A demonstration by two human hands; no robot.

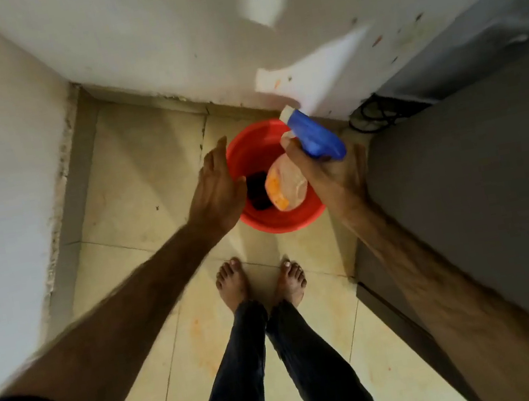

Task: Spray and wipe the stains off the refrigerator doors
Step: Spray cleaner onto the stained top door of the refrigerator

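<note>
My right hand point(336, 178) grips a spray bottle point(288, 186) with a blue trigger head point(315, 138) and orange liquid, held over a red bucket point(249, 157) on the floor. A dark cloth point(256, 193) lies inside the bucket. My left hand point(216, 190) hovers flat over the bucket's left rim, fingers apart, holding nothing. The grey refrigerator point(473, 174) stands on the right, its side next to my right arm. Small coloured stains point(378, 40) dot the white wall beside it.
White walls close off the left and the back. Beige floor tiles point(137, 192) lie underfoot, with my bare feet point(262, 280) just behind the bucket. A black cable point(374, 113) is coiled at the refrigerator's base.
</note>
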